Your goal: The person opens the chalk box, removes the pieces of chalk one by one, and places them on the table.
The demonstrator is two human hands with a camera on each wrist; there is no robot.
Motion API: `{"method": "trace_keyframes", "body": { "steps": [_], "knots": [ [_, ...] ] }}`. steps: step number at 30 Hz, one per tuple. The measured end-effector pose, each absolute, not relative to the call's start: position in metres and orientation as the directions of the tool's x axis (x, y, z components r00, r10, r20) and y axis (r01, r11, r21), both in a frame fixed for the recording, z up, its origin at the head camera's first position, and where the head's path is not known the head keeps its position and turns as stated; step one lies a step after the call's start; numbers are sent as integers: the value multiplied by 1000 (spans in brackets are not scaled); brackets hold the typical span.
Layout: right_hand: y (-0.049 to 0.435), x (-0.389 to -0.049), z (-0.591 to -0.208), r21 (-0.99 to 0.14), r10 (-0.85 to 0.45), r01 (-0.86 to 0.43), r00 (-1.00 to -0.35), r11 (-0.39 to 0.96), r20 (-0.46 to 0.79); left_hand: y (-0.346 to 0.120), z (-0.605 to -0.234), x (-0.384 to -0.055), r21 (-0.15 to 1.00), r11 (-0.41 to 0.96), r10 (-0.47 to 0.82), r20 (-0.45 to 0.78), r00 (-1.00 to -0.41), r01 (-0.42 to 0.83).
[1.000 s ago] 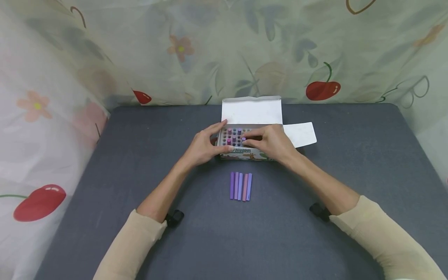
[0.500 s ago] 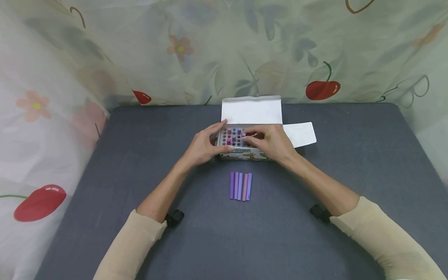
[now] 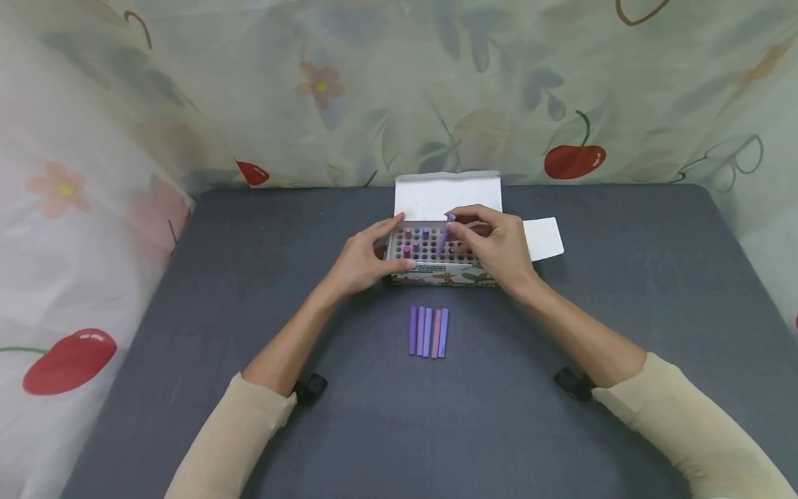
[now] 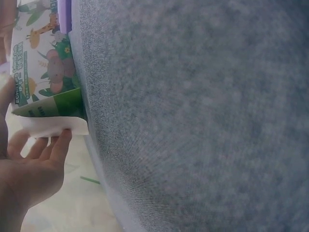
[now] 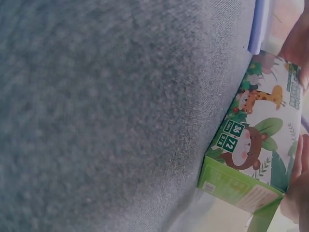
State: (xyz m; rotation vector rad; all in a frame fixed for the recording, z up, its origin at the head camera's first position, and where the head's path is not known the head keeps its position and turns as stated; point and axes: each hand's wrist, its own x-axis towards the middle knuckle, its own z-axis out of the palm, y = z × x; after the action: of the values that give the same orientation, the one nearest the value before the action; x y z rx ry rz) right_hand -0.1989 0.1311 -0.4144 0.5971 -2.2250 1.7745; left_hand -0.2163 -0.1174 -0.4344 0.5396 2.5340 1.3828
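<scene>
A printed cardboard box (image 3: 430, 275) stands with its lid up, showing a grey holed tray (image 3: 460, 256). Several purple and pink chalk sticks (image 3: 407, 251) poke up from its left part. My left hand (image 3: 364, 258) holds the box's left end, thumb at the front edge; in the left wrist view its fingers touch a white end flap (image 4: 48, 125). Over the tray, my right hand (image 3: 508, 251) pinches a purple chalk stick (image 3: 443, 240) by its upper end, tilted. Whether its lower tip still sits in a hole I cannot tell.
Several purple and pink chalk sticks (image 3: 427, 333) lie side by side in front of the box. The white lid (image 3: 430, 197) leans up behind, and a white side flap (image 3: 544, 239) sticks out right. A patterned cloth (image 3: 349, 138) hangs behind the dark table (image 3: 280, 235).
My right hand has drawn the purple chalk stick upward and a little to the right, so more of its length shows. The left hand keeps its place on the box.
</scene>
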Motion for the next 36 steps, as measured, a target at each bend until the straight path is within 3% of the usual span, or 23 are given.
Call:
{"method": "trace_keyframes", "body": {
  "steps": [9,16,36],
  "knots": [
    [134,-191,-410,-912,-185,-360,-927,199,326,-117,-433,-216,840,503,401,-18,-916,203],
    [141,-181,-407,-953,-196,-274,-949,133,246,-117,-433,-215,830,523,389,-30,-921,194],
    [155,-155,-414,-985,-229,-137,-967,102,111,-120,-433,-216,822,534,387,-27,-922,200]
  ]
}}
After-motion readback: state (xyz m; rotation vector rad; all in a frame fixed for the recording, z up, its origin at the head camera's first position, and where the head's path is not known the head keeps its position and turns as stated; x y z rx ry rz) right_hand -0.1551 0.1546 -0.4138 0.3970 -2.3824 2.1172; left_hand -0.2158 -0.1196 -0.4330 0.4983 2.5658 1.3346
